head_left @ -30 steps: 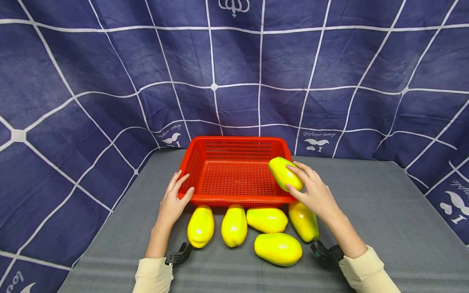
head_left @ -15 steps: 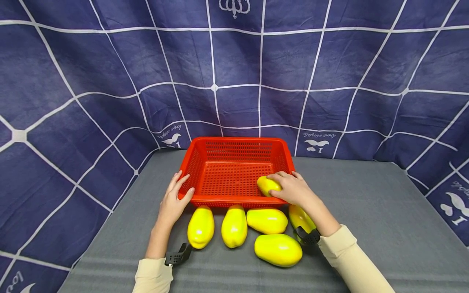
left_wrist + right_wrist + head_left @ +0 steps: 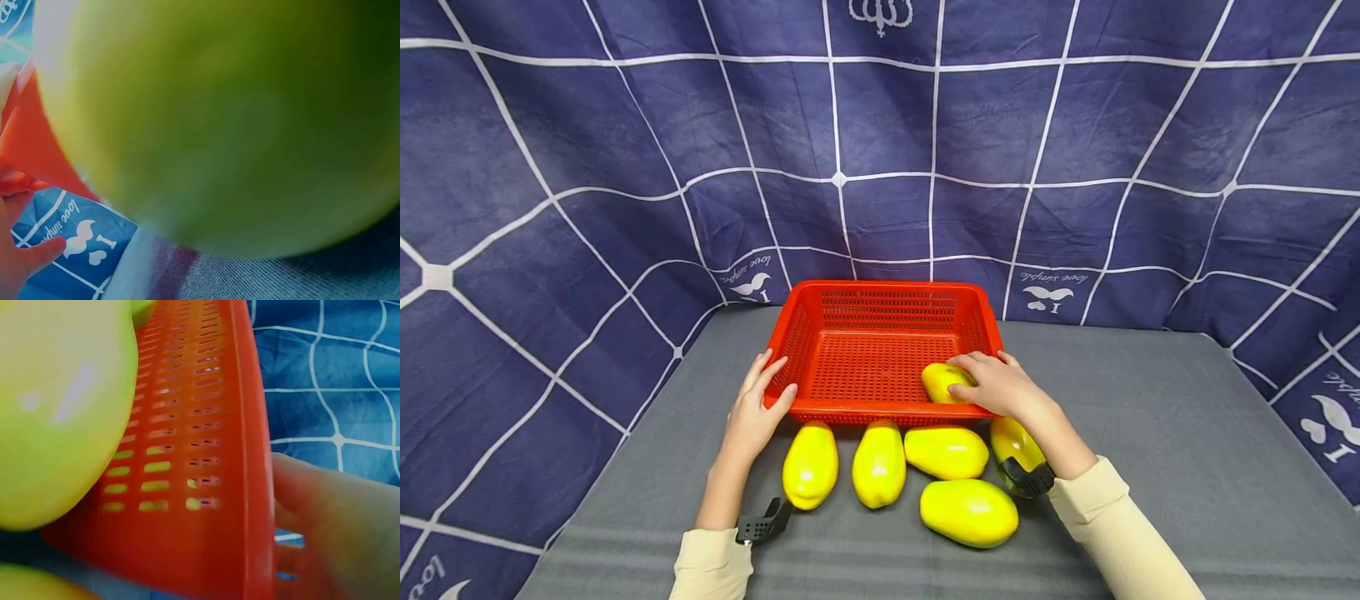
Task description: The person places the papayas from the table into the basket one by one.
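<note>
The red plastic basket [image 3: 887, 409], with slotted walls, stands at the middle of the table. My right hand [image 3: 1003, 387] reaches over its front right corner and holds a yellow papaya [image 3: 936, 382] low inside, thumb on the near side and fingers over the top. My left hand [image 3: 756, 415] rests on the left rim near the front corner, fingers relaxed and spread. In the left wrist view another papaya [image 3: 206, 125] fills most of the picture, with part of the left hand [image 3: 19, 259] at the edge. In the right wrist view the basket wall [image 3: 200, 550] hides most of the right hand.
Several papayas lie in front of the basket: two upright ones [image 3: 810, 467] [image 3: 879, 465], a sideways one [image 3: 946, 452], a nearer one [image 3: 970, 512], and one [image 3: 1015, 442] partly under the right wrist. A blue gridded cloth [image 3: 880, 125] hangs behind the grey table [image 3: 1187, 467].
My right hand has lowered the papaya from above the basket's right side down into its front right corner. The papaya has shifted slightly left in the last half second. My left hand stays put.
</note>
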Demonstrator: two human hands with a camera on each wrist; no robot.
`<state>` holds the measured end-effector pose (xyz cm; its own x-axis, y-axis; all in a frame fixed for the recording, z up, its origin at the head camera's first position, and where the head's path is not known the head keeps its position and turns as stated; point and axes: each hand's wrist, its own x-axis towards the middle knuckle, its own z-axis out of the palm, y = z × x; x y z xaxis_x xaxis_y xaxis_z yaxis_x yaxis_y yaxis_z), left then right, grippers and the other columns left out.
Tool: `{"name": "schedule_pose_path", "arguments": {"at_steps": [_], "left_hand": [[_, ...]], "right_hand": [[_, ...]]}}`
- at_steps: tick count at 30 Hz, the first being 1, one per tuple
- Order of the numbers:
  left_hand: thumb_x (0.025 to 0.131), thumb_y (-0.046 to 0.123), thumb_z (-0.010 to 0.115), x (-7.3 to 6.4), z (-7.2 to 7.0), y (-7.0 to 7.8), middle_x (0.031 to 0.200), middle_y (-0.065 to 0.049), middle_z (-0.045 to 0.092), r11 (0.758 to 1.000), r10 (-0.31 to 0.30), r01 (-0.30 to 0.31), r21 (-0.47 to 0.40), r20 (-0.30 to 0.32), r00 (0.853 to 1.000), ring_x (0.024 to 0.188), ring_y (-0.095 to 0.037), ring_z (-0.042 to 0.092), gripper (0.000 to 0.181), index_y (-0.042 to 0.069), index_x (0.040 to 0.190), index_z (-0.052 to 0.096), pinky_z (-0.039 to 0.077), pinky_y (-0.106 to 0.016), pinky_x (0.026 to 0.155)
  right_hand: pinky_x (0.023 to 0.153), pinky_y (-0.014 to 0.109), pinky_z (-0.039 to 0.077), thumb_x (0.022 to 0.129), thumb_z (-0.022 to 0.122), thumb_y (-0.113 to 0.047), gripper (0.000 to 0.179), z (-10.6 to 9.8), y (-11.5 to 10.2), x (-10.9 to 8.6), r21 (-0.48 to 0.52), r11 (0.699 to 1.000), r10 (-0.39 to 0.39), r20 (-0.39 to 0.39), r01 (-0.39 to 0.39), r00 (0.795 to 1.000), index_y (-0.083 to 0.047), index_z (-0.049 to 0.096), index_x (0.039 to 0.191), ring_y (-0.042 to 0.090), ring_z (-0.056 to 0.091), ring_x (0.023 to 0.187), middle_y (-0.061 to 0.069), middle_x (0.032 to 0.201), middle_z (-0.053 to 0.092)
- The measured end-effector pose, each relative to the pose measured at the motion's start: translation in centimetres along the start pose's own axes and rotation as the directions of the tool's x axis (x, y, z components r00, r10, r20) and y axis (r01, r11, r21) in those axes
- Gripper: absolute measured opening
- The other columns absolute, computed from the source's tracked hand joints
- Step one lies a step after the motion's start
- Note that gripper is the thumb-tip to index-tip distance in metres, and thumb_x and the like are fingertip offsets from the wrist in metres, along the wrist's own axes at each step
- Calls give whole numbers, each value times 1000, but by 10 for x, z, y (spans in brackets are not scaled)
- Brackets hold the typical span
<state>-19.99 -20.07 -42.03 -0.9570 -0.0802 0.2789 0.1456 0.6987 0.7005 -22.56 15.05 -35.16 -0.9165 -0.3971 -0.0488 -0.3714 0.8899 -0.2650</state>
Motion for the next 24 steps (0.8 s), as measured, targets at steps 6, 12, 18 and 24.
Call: {"name": "schedule_pose_path", "arguments": {"at_steps": [6, 12, 18, 24], "left_hand": [[86, 42, 55, 0, -1, 1, 150, -1, 25, 1000, -5, 5, -4, 13, 1000, 140, -26, 19, 54, 20, 133, 46, 24, -64, 101], [86, 40, 55, 0, -2, 1, 150, -1, 25, 1000, 0, 0, -8, 14, 1000, 139, -27, 19, 53, 18, 133, 46, 25, -64, 101], [86, 35, 57, 0, -2, 2, 150, -1, 24, 1000, -3, 3, -14, 19, 1000, 139, -28, 19, 52, 19, 134, 45, 26, -63, 101], [86, 39, 55, 0, -1, 1, 150, -1, 24, 1000, -5, 5, -19, 19, 1000, 140, -27, 18, 52, 19, 134, 45, 25, -64, 101]], "right_hand": [[98, 56, 33, 87, 58, -27, 41, 4, 5, -25, 77, 996, -13, -233, 32, 972, -12, 54, 125, 32, 50, 116, 11, 124, 55], [96, 54, 33, 87, 59, -23, 39, 23, 11, -58, 141, 989, 32, -451, 36, 892, -14, 53, 124, 31, 49, 115, 10, 126, 53], [93, 52, 33, 82, 62, -13, 37, 48, 17, -88, 187, 982, 90, -635, 39, 768, -12, 56, 119, 31, 50, 108, 10, 120, 55], [90, 51, 33, 81, 63, -11, 39, 65, 24, -113, 211, 977, 162, -633, -32, 757, -10, 55, 120, 34, 49, 109, 12, 122, 53]]}}
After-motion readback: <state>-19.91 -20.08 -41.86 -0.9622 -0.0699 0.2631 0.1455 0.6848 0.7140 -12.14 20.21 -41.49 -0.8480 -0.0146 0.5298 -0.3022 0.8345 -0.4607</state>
